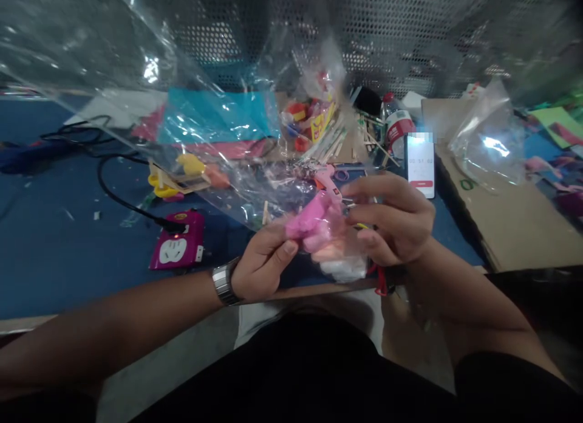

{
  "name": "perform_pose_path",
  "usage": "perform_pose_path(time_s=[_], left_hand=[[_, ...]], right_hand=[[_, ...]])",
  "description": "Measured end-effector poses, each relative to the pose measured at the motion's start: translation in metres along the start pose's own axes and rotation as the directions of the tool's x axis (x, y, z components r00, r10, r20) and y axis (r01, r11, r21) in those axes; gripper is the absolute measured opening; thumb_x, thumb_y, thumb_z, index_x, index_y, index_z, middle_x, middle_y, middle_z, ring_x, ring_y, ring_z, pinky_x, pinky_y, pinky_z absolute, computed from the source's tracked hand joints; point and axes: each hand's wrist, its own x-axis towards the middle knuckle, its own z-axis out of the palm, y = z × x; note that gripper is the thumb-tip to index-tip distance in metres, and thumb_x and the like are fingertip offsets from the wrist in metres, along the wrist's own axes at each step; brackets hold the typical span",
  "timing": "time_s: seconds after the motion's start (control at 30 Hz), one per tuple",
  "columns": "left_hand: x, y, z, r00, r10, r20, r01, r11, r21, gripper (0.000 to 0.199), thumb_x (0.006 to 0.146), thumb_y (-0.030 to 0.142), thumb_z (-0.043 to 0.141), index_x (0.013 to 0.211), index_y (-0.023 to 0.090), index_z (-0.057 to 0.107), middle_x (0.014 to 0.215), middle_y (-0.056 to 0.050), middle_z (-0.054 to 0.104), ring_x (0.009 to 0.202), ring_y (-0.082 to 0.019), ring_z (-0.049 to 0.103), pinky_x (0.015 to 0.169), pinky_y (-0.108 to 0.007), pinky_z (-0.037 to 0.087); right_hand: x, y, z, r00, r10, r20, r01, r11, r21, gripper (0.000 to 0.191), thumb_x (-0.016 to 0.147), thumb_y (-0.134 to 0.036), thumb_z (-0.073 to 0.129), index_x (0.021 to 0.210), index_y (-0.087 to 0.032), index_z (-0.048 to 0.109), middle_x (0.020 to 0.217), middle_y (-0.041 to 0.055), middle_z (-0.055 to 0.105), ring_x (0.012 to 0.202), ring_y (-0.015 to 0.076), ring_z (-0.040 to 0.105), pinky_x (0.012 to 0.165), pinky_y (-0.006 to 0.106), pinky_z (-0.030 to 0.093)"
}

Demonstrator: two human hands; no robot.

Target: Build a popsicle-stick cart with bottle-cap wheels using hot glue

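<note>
My left hand, with a metal-banded watch on the wrist, pinches a soft pink lump between thumb and fingers. Clear plastic film lies around the lump, which looks like a bag; what the pink stuff is made of I cannot tell. Paler pink and white parts show below it to the right. Close beside the lump, my right hand has its fingers apart and curved, holding nothing that I can see. A pink glue gun lies just behind the lump, between the two hands.
Large clear plastic sheeting hangs across the left and middle. A magenta box with a plugged-in black cable stands left. Behind are yellow scissors, blue sheets, sticks and a bottle. A phone and cardboard lie right.
</note>
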Motion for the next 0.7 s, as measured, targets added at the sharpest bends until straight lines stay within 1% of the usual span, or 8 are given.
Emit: perform_pose_path(time_s=[0.1,0.2,0.3,0.43,0.5,0.6,0.67,0.7], left_hand=[[0.006,0.008,-0.002,0.987,0.131,0.096,-0.136,0.990,0.044,0.037,0.121,0.037,0.057,0.142,0.028,0.086,0.126,-0.012,0.089,0.119,-0.031,0.083,0.110,-0.052,0.065],[0.009,0.014,-0.002,0.983,0.123,0.135,-0.135,0.987,0.085,0.039,0.121,0.033,0.056,0.150,0.028,0.082,0.133,-0.013,0.088,0.128,-0.033,0.082,0.115,-0.054,0.064],[0.012,0.017,-0.002,0.982,0.130,0.135,-0.140,0.988,0.068,0.036,0.122,0.034,0.055,0.141,0.026,0.084,0.122,-0.012,0.088,0.118,-0.030,0.083,0.110,-0.049,0.066],[0.016,0.019,0.000,0.978,0.161,0.129,-0.172,0.982,0.074,0.035,0.123,0.036,0.053,0.122,0.023,0.086,0.103,-0.008,0.085,0.108,-0.026,0.082,0.104,-0.042,0.064],[0.016,0.019,0.001,0.985,0.146,0.095,-0.154,0.985,0.083,0.034,0.123,0.036,0.055,0.111,0.023,0.085,0.100,-0.008,0.085,0.104,-0.025,0.080,0.101,-0.040,0.064],[0.013,0.018,0.001,0.997,0.074,0.007,-0.074,0.993,0.090,0.038,0.121,0.039,0.059,0.091,0.021,0.075,0.106,-0.009,0.085,0.101,-0.023,0.078,0.094,-0.038,0.063],[0.009,0.014,0.001,0.999,0.030,-0.032,-0.027,0.995,0.096,0.042,0.121,0.044,0.060,0.088,0.021,0.071,0.112,-0.011,0.085,0.104,-0.024,0.077,0.095,-0.039,0.062],[0.008,0.012,0.001,0.999,0.013,-0.041,-0.010,0.996,0.089,0.042,0.121,0.045,0.060,0.089,0.021,0.071,0.115,-0.012,0.084,0.106,-0.025,0.077,0.096,-0.040,0.062]], right_hand=[[0.002,0.000,-0.003,0.993,0.020,0.118,-0.019,1.000,-0.006,0.025,0.115,-0.040,0.058,0.104,-0.026,0.076,0.134,0.0133,0.088,0.102,0.0273,0.084,0.089,0.046,0.072],[0.001,0.004,-0.004,0.991,-0.006,0.130,0.001,0.999,0.032,0.030,0.117,-0.044,0.062,0.104,-0.022,0.078,0.120,0.0138,0.091,0.096,0.0247,0.087,0.083,0.040,0.072],[0.000,0.005,-0.005,0.995,0.008,0.097,-0.012,0.999,0.047,0.028,0.117,-0.041,0.066,0.113,-0.019,0.083,0.117,0.0118,0.093,0.095,0.0221,0.090,0.080,0.034,0.073],[0.003,0.002,-0.006,0.989,0.039,0.144,-0.043,0.999,0.023,0.031,0.117,-0.036,0.068,0.138,-0.021,0.084,0.138,0.0127,0.090,0.114,0.0260,0.092,0.091,0.036,0.077],[0.004,0.000,-0.006,0.992,0.073,0.106,-0.076,0.997,0.020,0.036,0.115,-0.032,0.069,0.147,-0.024,0.082,0.141,0.0118,0.089,0.121,0.0279,0.091,0.099,0.039,0.079],[-0.002,0.001,-0.004,0.993,0.104,-0.057,-0.105,0.994,-0.009,0.049,0.111,-0.031,0.070,0.160,-0.029,0.076,0.151,0.0107,0.084,0.129,0.0331,0.087,0.107,0.049,0.079],[-0.012,0.006,-0.003,0.983,0.139,-0.121,-0.141,0.990,-0.008,0.064,0.111,-0.038,0.069,0.175,-0.035,0.063,0.170,0.0111,0.070,0.137,0.0380,0.082,0.103,0.053,0.079],[-0.017,0.009,-0.003,0.976,0.196,-0.098,-0.196,0.981,0.008,0.072,0.112,-0.041,0.066,0.182,-0.040,0.051,0.181,0.0100,0.058,0.142,0.0399,0.078,0.099,0.054,0.079]])
